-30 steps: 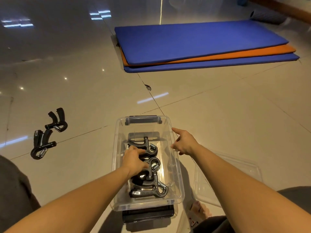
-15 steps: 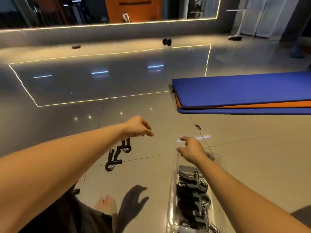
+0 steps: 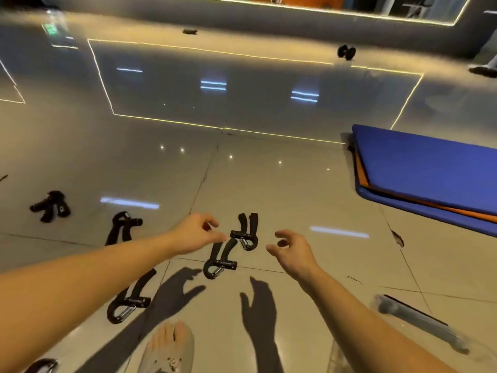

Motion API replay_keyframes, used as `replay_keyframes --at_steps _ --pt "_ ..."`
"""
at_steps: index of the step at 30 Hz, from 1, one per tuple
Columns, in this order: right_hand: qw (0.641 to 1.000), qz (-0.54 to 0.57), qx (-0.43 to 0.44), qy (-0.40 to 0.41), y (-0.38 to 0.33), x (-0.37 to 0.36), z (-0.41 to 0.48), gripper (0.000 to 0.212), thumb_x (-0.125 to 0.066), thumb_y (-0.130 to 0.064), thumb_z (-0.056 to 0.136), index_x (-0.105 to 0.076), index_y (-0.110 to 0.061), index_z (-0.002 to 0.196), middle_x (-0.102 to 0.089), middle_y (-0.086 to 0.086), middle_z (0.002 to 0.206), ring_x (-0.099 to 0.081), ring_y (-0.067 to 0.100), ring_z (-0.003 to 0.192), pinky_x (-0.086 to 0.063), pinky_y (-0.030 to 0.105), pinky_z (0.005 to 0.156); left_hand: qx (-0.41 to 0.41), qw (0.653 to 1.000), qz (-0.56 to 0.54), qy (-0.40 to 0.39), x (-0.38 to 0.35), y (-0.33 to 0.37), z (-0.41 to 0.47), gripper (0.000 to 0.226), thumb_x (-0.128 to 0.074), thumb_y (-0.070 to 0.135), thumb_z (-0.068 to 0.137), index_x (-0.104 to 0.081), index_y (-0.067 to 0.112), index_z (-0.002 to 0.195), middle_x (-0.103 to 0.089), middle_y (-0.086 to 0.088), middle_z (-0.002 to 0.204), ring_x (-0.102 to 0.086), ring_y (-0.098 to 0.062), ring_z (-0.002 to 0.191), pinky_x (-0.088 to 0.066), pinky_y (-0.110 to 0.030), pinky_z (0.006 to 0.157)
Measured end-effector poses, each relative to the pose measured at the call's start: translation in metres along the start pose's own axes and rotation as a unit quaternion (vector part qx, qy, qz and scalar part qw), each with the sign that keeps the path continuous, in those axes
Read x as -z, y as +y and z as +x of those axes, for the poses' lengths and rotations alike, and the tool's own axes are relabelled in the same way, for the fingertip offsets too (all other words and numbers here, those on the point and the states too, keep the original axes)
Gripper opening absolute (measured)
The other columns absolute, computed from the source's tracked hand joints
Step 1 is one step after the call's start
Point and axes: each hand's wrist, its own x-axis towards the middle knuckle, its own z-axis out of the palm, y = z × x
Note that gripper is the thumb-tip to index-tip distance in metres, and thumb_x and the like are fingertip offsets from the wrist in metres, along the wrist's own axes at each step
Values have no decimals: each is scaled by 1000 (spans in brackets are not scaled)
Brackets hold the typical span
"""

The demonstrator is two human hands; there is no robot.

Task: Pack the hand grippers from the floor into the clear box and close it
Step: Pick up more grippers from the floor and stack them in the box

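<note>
Near hand grippers point(image 3: 223, 264) | left hand point(image 3: 197, 232) grip released | right hand point(image 3: 291, 249) grip released (fingers loose)

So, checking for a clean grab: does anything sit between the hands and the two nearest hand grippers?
Nothing visible. The left hand and right hand hover open beside the near hand gripper and far hand gripper, with only bare floor between.

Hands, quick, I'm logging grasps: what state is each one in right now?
Left hand: open, fingers loosely curled, holding nothing.
Right hand: open, fingers loosely curled, holding nothing.
</note>
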Motion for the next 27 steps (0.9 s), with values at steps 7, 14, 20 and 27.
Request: replay_keyframes --at_steps 7,14,20,27 --pt "997 37 -70 -15 39 -68 100 48 -73 -25 92 -60 -11 135 -63 12 127 -62 28 113 -51 45 102 117 990 -70 38 -59 -88 87 56 -76 40 88 -56 18 135 -64 -5 106 -66 -23 93 -57 -41 87" --pt "994 9 -104 12 58 -100 177 66 -76 -32 89 -49 -10 145 -55 14 143 -57 29 128 -47 38 104 102 994 2 37 -85 -108 157 93 -82 56 75 -42 20 151 -48 -8 146 -52 -22 132 -48 -41 106" --pt "992 -59 -107 7 55 -119 226 67 -79 -45 83 -54 -2 128 -63 10 109 -61 27 92 -53 40 80 84 984 151 48 -113 -114 187 94 -82 70 59 -49 26 136 -50 -4 126 -53 -24 111 -53 -42 87" --pt "965 -245 -78 51 39 -147 245 78 -76 -62 74 -52 -10 126 -50 9 123 -51 31 117 -51 45 85 188 967 147 88 -85 -147 190 74 -70 84 60 -52 19 91 -57 -1 95 -57 -21 78 -40 -32 59"
